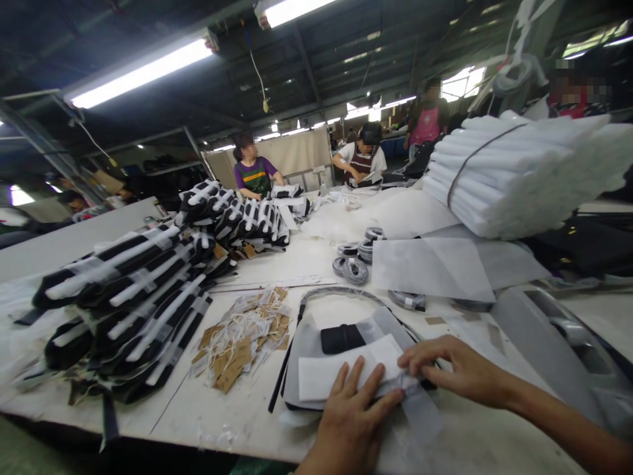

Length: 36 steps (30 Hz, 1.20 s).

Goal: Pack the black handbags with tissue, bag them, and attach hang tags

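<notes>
A black bag [293, 389] lies flat on the table in front of me, with a thin translucent sheet [310, 340] over it. On top rest a small black folded piece [341, 338] and a white foam strip [316, 377]. My left hand [353, 409] presses on the strip's lower edge, fingers spread and flat. At the strip's right end, my right hand [452, 369] has its fingers curled and pinched together on clear film [403, 382]. The bag's dark strap [341, 290] loops above it; its right side is partly hidden by my right hand.
Stacked black bags wrapped with white strips [133, 297] fill the left. Loose brown tags with strings [237, 356] lie nearer. Coiled cords [353, 269], translucent sheets [430, 267] and a bundle of white foam rolls [499, 171] are to the right. Co-workers [254, 173] work across the table.
</notes>
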{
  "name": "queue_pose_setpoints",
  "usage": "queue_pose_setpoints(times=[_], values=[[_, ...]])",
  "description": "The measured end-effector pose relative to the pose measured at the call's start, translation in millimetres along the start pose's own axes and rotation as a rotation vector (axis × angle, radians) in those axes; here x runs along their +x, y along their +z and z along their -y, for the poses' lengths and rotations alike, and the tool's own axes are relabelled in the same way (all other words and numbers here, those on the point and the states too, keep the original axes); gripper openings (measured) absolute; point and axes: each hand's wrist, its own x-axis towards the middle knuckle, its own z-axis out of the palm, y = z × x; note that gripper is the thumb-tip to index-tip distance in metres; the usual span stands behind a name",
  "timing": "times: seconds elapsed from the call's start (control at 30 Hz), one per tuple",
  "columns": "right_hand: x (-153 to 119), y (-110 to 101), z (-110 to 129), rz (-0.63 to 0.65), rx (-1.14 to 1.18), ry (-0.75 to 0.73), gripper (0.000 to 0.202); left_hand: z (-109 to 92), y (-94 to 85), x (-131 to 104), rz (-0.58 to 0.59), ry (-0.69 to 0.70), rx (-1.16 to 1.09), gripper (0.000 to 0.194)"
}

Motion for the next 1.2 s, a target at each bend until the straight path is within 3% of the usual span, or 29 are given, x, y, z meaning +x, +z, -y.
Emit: queue_pose_setpoints(times=[0.1, 0.17, 0.27, 0.37, 0.43, 0.6, 0.77, 0.9, 1.07, 1.2], values=[[44.6, 5.2, 2.7, -0.109, -0.247, -0.058, 0.03, 0.6, 1.7, 0.2, -0.034, 0.009, 0.02, 0.07], [73.0, 20.0, -2.5, -0.021, -0.447, -0.149, 0.036, 0.9, 5.1, 0.1, -0.065, 0.005, 0.033, 0.068], [98.0, 43.0, -17.5, 0.113, -0.62, -0.156, 0.036, 1.2, 13.5, 0.0, -0.177, -0.008, 0.058, 0.061], [99.8, 53.0, -29.9, 0.104, -0.679, -0.088, 0.028, 1.7, 20.8, 0.5, -0.287, -0.01, 0.087, 0.056], [95.2, 53.0, -31.7, 0.077, -0.721, -0.036, 0.027, 2.0, 22.2, 0.6, -0.296, -0.01, 0.092, 0.055], [90.7, 50.6, -27.3, 0.066, -0.745, 0.04, 0.032, 3.4, 14.7, -1.5, -0.192, -0.01, 0.014, 0.06], [93.7, 47.6, -37.5, 0.087, -0.641, 0.06, 0.033, 4.0, 6.2, -3.5, -0.088, -0.019, -0.115, 0.062], [71.4, 34.1, -35.7, 0.011, -0.546, 0.071, 0.039, 3.5, 3.0, -2.7, -0.039, -0.019, -0.16, 0.064], [-6.9, 17.3, -7.9, -0.154, -0.446, -0.101, 0.037, 3.9, 0.6, -0.5, -0.018, -0.018, -0.186, 0.069], [-56.9, 21.2, 1.1, -0.029, -0.596, -0.196, 0.062, 4.1, -2.0, 0.9, -0.013, -0.031, -0.211, 0.069]])
